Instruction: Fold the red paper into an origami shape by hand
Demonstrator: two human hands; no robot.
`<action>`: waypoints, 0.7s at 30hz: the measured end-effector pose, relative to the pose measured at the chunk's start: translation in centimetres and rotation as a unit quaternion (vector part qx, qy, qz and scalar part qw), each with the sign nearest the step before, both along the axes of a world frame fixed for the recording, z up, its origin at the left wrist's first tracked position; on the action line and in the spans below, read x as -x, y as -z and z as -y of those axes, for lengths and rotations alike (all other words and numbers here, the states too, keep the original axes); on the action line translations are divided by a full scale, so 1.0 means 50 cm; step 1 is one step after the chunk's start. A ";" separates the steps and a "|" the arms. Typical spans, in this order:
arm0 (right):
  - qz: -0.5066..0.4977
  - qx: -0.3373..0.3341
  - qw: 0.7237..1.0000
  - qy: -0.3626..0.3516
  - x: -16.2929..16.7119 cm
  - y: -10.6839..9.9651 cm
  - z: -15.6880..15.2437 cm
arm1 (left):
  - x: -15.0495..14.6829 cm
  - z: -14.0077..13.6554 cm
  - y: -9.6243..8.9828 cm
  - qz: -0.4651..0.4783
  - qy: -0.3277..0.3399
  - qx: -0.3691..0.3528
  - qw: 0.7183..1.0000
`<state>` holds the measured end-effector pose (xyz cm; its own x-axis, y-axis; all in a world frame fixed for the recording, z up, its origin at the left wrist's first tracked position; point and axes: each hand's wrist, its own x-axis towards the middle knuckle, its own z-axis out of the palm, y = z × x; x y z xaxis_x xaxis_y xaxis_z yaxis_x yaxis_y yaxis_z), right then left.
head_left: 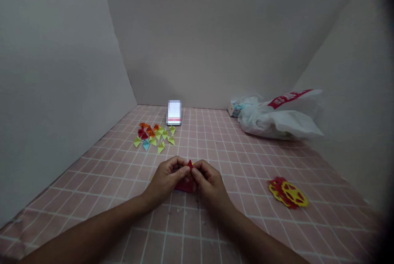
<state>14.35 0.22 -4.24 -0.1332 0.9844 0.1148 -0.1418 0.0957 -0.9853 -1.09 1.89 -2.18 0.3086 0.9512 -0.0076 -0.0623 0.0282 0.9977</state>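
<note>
Between the fingertips of both hands is a small folded piece of red paper (190, 164), its pointed tip facing up and away from me. My left hand (172, 175) pinches it from the left, thumb against forefinger. My right hand (206, 177) pinches it from the right in the same way. Under the hands lies more red paper (184, 186), flat on the tabletop and partly covered by my fingers. A bit of yellow shows just behind the fingertips; I cannot tell what it belongs to.
Folded paper pieces (158, 134) in yellow, orange, red and blue lie scattered at the back left. Behind them a phone (174, 112) stands upright, its screen blurred. Red and yellow cut-outs (289, 193) lie at right. A white plastic bag (277, 122) and a patterned box (236, 109) sit back right.
</note>
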 end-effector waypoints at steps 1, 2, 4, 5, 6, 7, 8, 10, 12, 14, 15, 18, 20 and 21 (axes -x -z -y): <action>-0.003 0.009 1.000 -0.002 0.000 0.002 -0.001 | 0.001 -0.001 -0.001 -0.005 0.001 0.000 1.000; -0.005 0.020 1.000 -0.003 0.000 0.003 -0.002 | 0.002 -0.003 -0.002 -0.014 -0.001 0.001 1.000; -0.002 0.027 1.000 -0.006 0.000 0.003 -0.004 | 0.003 -0.005 -0.005 -0.041 -0.007 -0.005 0.999; -0.001 0.020 1.000 -0.003 -0.001 0.002 -0.004 | 0.004 -0.005 -0.006 -0.054 -0.008 -0.007 0.998; -0.002 0.014 1.000 0.009 -0.002 0.001 -0.005 | 0.004 -0.005 -0.006 -0.068 -0.006 -0.011 0.998; -0.001 0.011 1.000 0.011 -0.003 -0.002 -0.005 | 0.004 -0.005 -0.006 -0.086 -0.001 -0.012 0.996; 0.003 0.008 1.000 0.011 -0.005 -0.004 -0.006 | 0.003 -0.004 -0.006 -0.101 0.009 -0.010 0.995; 0.028 -0.004 1.000 0.009 -0.011 -0.007 -0.006 | 0.002 -0.002 -0.005 -0.119 0.036 -0.002 0.992; 0.058 -0.023 0.998 0.012 -0.017 -0.010 -0.006 | 0.001 0.000 -0.004 -0.114 0.065 0.007 0.991; 0.066 -0.028 0.997 0.023 -0.022 -0.011 -0.007 | 0.001 0.002 -0.004 -0.097 0.087 0.007 0.991; 0.056 -0.023 0.998 0.022 -0.023 -0.010 -0.007 | 0.002 0.002 -0.004 -0.087 0.092 0.004 0.992; 0.000 0.003 1.000 0.005 -0.021 -0.005 -0.009 | 0.003 0.004 -0.004 -0.058 0.088 -0.007 0.994; -0.035 0.015 0.999 -0.009 -0.016 0.000 -0.012 | 0.005 0.003 -0.004 -0.053 0.062 -0.014 0.997; -0.049 0.018 0.999 -0.013 -0.014 0.002 -0.012 | 0.005 0.003 -0.004 -0.056 0.045 -0.020 0.997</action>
<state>15.05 0.84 -4.36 -0.1476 0.9846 0.0932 -0.2405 0.0557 -0.9690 -1.36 1.77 -1.99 0.3925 0.9197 -0.0100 0.0506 -0.0107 0.9987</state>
